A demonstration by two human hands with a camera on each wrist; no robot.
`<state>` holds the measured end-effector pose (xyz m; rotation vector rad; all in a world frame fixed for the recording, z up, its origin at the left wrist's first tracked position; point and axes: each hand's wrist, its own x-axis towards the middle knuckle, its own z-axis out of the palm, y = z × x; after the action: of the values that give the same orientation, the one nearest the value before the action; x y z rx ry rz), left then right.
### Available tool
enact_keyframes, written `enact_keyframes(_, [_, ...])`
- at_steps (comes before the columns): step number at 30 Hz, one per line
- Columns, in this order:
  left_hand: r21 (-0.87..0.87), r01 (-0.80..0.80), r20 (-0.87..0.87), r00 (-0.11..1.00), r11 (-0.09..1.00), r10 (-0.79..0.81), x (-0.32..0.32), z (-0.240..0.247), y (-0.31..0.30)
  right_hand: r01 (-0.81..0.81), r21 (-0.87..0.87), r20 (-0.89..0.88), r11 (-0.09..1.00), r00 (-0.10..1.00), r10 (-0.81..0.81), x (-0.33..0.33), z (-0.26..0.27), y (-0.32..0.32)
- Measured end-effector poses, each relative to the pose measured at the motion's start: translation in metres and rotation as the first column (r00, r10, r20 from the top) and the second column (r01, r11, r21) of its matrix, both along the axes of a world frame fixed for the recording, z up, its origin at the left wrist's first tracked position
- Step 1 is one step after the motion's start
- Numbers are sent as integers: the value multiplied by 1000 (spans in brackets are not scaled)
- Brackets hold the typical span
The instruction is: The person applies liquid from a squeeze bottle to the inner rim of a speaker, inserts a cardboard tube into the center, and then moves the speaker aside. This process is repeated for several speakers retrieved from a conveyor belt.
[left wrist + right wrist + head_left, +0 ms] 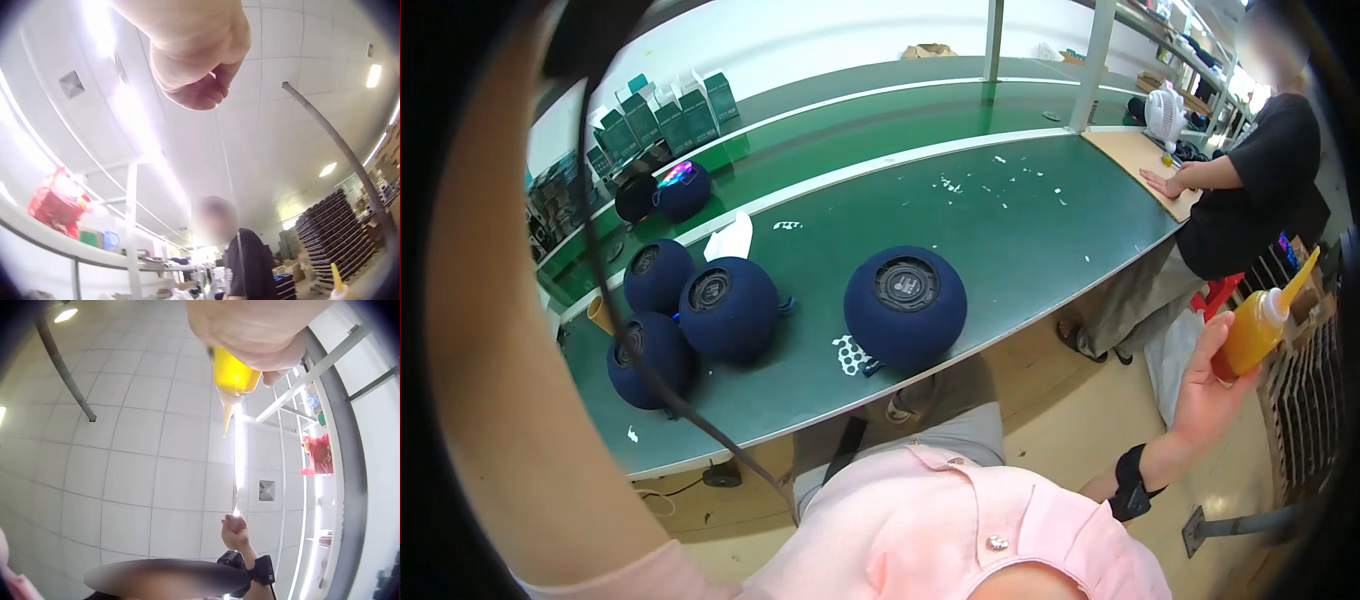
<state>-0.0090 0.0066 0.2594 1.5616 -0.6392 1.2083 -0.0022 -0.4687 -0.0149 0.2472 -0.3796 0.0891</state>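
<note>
My right hand (1208, 398) (256, 328) grips a clear bottle of yellow liquid (1248, 335) (236, 372), held up off the table's right side with its yellow nozzle pointing upward. The raised left hand (197, 53) (235, 532) has curled fingers with no object visible in them; in the head view only its arm shows, at the left edge. On the green table (1020, 230), nearest the front edge, sits a dark blue round speaker (905, 320) with its round black end up. Three similar speakers (735, 320) stand grouped at left.
Green-and-white boxes (670, 120) and a lit speaker (683, 190) stand at the back left. White scraps (730, 238) lie on the table. A person in black (1265, 180) works at the far right beside a white fan (1165, 115). A dark cable (690, 415) crosses the left foreground.
</note>
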Motion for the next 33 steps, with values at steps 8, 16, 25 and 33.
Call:
enact_keyframes(8, [-425, -330, -133, 944, 843, 302, -268, -125, 1, -144, -66, 88, 987, 985, 150, -6, 5, 33])
enact_keyframes(16, [-425, -240, -831, 486, 873, -271, -243, -250, -48, -147, -189, 111, 971, 979, 170, 2, -8, 44])
enact_keyframes(25, [-787, -127, -610, 312, 604, -729, -126, -334, -84, -200, -203, 22, 959, 978, 208, -1, -36, 36])
enact_keyframes(33, [-697, -301, -702, 473, 651, -533, -31, -340, -109, -147, -252, -64, 957, 989, 135, 20, -70, 33])
